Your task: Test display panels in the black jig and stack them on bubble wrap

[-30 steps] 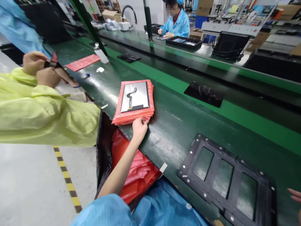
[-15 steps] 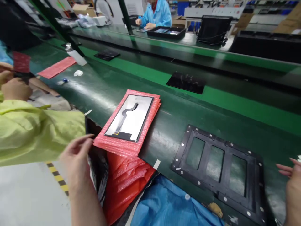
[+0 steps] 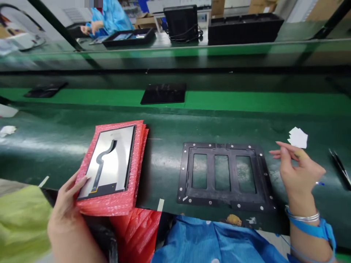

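A display panel (image 3: 117, 157), silver-backed with a dark curved ribbon cable, lies on a stack of red bubble-wrap bags (image 3: 109, 209) at the table's near edge. My left hand (image 3: 67, 199) grips the panel's lower left edge, thumb on top and fingers partly hidden at the bags' side. To its right a black frame fixture (image 3: 232, 177) with three rectangular openings and silver dots round the rim lies flat. Past its right end my right hand (image 3: 300, 168) hovers with fingers stretched out and nothing visible in them, close to small white paper pieces (image 3: 298, 137).
Dark tweezers (image 3: 340, 168) lie at the far right. A black glossy panel (image 3: 163, 94) and another dark panel (image 3: 46, 90) rest on the green strip. Across the bench a person in a blue coat (image 3: 112, 18) works by a black tray (image 3: 128, 37). A yellow-green sleeve (image 3: 23, 221) shows at left.
The view has swung to the right. My left hand has moved from the bags' corner onto the panel's edge. My right hand has come further into view, beside the white paper pieces.
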Action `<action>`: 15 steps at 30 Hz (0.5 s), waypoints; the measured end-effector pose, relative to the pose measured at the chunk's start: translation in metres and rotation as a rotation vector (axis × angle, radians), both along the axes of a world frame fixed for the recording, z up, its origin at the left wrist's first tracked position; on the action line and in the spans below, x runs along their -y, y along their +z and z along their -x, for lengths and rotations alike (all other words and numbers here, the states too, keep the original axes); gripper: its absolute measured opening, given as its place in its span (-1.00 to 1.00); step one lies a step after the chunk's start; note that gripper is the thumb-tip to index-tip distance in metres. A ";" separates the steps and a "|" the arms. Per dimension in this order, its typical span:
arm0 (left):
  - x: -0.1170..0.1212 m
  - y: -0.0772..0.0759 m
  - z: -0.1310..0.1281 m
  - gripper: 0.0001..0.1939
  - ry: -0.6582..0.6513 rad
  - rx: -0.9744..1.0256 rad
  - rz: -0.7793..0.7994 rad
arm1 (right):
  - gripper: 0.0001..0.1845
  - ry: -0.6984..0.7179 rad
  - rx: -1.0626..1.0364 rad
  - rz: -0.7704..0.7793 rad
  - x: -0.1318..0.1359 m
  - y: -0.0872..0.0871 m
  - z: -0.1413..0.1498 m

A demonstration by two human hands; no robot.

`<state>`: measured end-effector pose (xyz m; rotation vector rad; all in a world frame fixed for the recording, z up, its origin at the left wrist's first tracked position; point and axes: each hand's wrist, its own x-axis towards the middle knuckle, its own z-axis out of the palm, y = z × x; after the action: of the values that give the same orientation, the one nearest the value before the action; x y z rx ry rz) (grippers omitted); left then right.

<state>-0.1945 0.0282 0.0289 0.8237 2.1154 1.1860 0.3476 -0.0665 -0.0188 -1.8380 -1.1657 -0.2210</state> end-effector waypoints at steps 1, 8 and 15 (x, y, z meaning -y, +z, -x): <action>-0.004 0.000 -0.004 -0.63 -0.005 0.031 0.009 | -0.72 0.020 0.011 -0.004 -0.001 0.002 0.002; -0.040 -0.007 -0.032 -0.41 -0.084 0.214 0.025 | -0.72 0.046 0.047 0.013 -0.002 0.000 0.004; -0.046 -0.016 -0.050 -0.32 -0.096 0.198 -0.058 | -0.71 0.077 -0.024 0.075 -0.004 -0.009 0.002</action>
<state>-0.1442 0.0742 0.0130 0.7896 1.8701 1.2306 0.3456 -0.0629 -0.0277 -1.8511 -1.2405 -0.1128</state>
